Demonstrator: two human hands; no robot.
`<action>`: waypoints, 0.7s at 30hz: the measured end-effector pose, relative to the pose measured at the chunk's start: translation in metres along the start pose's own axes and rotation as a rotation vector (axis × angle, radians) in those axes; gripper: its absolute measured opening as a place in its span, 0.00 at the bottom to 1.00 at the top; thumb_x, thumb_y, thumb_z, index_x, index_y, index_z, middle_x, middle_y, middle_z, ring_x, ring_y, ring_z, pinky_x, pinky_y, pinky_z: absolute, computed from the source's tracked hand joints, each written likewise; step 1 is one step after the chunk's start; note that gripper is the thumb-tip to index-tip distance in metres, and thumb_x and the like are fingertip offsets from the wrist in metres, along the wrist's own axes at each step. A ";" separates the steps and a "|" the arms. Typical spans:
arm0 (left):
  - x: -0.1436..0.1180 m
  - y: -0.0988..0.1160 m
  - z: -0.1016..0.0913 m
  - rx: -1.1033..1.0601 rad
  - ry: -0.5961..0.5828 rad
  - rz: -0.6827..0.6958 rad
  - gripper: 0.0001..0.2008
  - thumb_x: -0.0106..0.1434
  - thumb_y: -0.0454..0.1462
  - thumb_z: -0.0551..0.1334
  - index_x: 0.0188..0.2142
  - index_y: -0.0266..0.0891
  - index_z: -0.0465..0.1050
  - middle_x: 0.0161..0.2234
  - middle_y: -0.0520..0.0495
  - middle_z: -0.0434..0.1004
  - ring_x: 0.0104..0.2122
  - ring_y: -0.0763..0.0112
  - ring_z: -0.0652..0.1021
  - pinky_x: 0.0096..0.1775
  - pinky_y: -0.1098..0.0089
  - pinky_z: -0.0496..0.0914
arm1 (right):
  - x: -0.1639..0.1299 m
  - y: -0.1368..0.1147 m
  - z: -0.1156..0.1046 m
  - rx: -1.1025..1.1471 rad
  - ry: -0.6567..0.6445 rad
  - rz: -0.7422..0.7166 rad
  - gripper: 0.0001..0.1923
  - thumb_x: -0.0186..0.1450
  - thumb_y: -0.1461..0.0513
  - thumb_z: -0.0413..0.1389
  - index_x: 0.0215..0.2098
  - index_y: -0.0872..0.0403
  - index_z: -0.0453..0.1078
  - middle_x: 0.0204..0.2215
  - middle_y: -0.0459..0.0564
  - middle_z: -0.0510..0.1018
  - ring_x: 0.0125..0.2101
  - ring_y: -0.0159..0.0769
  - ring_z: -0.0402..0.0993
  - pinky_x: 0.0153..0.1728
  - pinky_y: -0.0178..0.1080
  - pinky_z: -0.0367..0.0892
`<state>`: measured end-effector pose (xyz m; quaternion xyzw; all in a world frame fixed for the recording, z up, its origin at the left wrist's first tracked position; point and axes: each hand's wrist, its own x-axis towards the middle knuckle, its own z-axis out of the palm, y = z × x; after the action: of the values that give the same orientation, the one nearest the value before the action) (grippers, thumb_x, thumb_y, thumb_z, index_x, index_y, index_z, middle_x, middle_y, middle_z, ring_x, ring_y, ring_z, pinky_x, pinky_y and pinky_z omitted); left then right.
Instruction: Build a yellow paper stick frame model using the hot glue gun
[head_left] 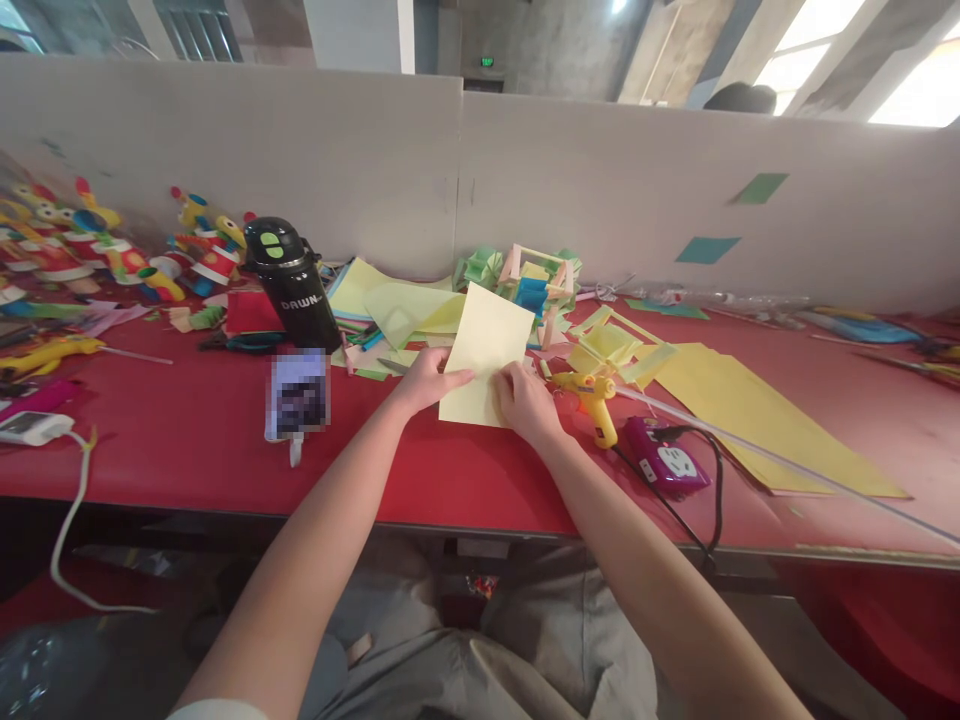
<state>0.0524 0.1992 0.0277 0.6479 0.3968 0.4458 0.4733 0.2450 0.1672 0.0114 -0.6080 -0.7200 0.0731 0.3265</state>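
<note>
A pale yellow sheet of paper is held up above the red table in both hands, tilted a little. My left hand grips its left edge, with the thumb lying across the front. At the lower right of the sheet, my right hand is closed on the paper with curled fingers. Just right of that hand lies a yellow hot glue gun, its long glue stick reaching to the right. Behind the sheet stands a small craft frame of pale strips with blue and green paper.
A black bottle and a blurred-out phone stand left of my hands. A purple power strip with a black cord and large yellow sheets lie right. Colourful paper-cup figures crowd the far left.
</note>
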 end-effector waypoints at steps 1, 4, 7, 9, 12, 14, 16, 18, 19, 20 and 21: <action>0.000 0.000 0.000 0.000 0.002 -0.003 0.15 0.50 0.42 0.72 0.35 0.37 0.80 0.34 0.43 0.83 0.33 0.58 0.80 0.32 0.66 0.73 | 0.000 0.000 0.000 -0.003 -0.003 -0.004 0.11 0.70 0.55 0.45 0.34 0.51 0.64 0.33 0.55 0.76 0.34 0.44 0.70 0.27 0.40 0.57; 0.002 -0.001 -0.002 -0.023 0.016 -0.013 0.15 0.50 0.42 0.72 0.36 0.37 0.80 0.34 0.43 0.83 0.32 0.59 0.80 0.32 0.65 0.73 | 0.000 0.000 0.002 -0.005 0.015 -0.012 0.11 0.70 0.56 0.43 0.34 0.51 0.62 0.32 0.55 0.75 0.32 0.43 0.69 0.27 0.39 0.56; 0.004 -0.004 -0.005 -0.065 0.025 -0.011 0.15 0.50 0.42 0.72 0.36 0.37 0.80 0.34 0.43 0.83 0.32 0.60 0.80 0.33 0.65 0.73 | 0.001 0.001 0.004 0.017 0.038 -0.016 0.10 0.69 0.56 0.43 0.34 0.50 0.61 0.32 0.55 0.74 0.31 0.43 0.68 0.27 0.40 0.57; 0.005 -0.006 -0.007 -0.075 0.061 -0.020 0.15 0.50 0.41 0.72 0.36 0.37 0.80 0.33 0.43 0.83 0.32 0.60 0.81 0.33 0.65 0.73 | 0.001 0.003 0.003 0.040 0.045 -0.002 0.09 0.68 0.57 0.44 0.33 0.50 0.59 0.31 0.54 0.73 0.30 0.42 0.66 0.28 0.40 0.57; 0.005 -0.008 -0.010 -0.103 0.127 -0.036 0.13 0.50 0.40 0.71 0.36 0.37 0.80 0.32 0.42 0.83 0.31 0.60 0.81 0.32 0.64 0.73 | 0.002 0.007 0.001 0.103 0.076 0.016 0.07 0.67 0.57 0.45 0.31 0.49 0.58 0.28 0.52 0.71 0.27 0.40 0.65 0.28 0.40 0.58; 0.006 -0.008 -0.012 -0.129 0.161 -0.042 0.11 0.50 0.39 0.71 0.34 0.37 0.79 0.31 0.43 0.82 0.31 0.60 0.80 0.32 0.64 0.73 | 0.003 0.010 0.000 0.161 0.116 0.016 0.08 0.67 0.56 0.45 0.30 0.49 0.58 0.27 0.50 0.71 0.27 0.39 0.65 0.29 0.40 0.60; 0.007 -0.009 -0.015 -0.144 0.217 -0.046 0.10 0.50 0.38 0.70 0.33 0.38 0.79 0.30 0.43 0.82 0.30 0.59 0.80 0.32 0.64 0.74 | 0.003 0.012 -0.001 0.221 0.150 0.025 0.09 0.66 0.56 0.46 0.29 0.49 0.59 0.27 0.49 0.71 0.27 0.39 0.66 0.31 0.41 0.61; 0.009 -0.010 -0.018 -0.139 0.293 -0.047 0.10 0.49 0.37 0.70 0.33 0.37 0.79 0.30 0.43 0.82 0.30 0.59 0.80 0.32 0.63 0.74 | 0.003 0.013 0.000 0.274 0.166 0.039 0.09 0.65 0.56 0.48 0.29 0.50 0.61 0.27 0.49 0.73 0.28 0.39 0.67 0.32 0.41 0.63; 0.011 -0.011 -0.020 -0.131 0.329 -0.046 0.10 0.49 0.37 0.69 0.33 0.37 0.79 0.30 0.42 0.82 0.30 0.58 0.80 0.31 0.63 0.74 | 0.003 0.013 0.001 0.297 0.169 0.044 0.08 0.64 0.56 0.49 0.30 0.50 0.62 0.27 0.49 0.73 0.28 0.39 0.68 0.33 0.41 0.64; 0.012 -0.012 -0.022 -0.120 0.358 -0.044 0.11 0.49 0.37 0.69 0.33 0.37 0.79 0.31 0.42 0.82 0.31 0.57 0.81 0.31 0.63 0.73 | 0.003 0.014 0.001 0.317 0.172 0.045 0.07 0.64 0.57 0.50 0.30 0.51 0.63 0.28 0.49 0.74 0.29 0.39 0.69 0.34 0.42 0.65; 0.013 -0.013 -0.024 -0.109 0.383 -0.040 0.12 0.49 0.38 0.69 0.34 0.37 0.79 0.31 0.42 0.82 0.31 0.57 0.81 0.31 0.64 0.73 | 0.003 0.014 0.002 0.334 0.175 0.042 0.06 0.63 0.57 0.51 0.30 0.51 0.64 0.28 0.49 0.74 0.30 0.39 0.70 0.35 0.42 0.66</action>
<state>0.0323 0.2203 0.0210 0.5170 0.4676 0.5721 0.4322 0.2555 0.1743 0.0040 -0.5642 -0.6538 0.1453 0.4828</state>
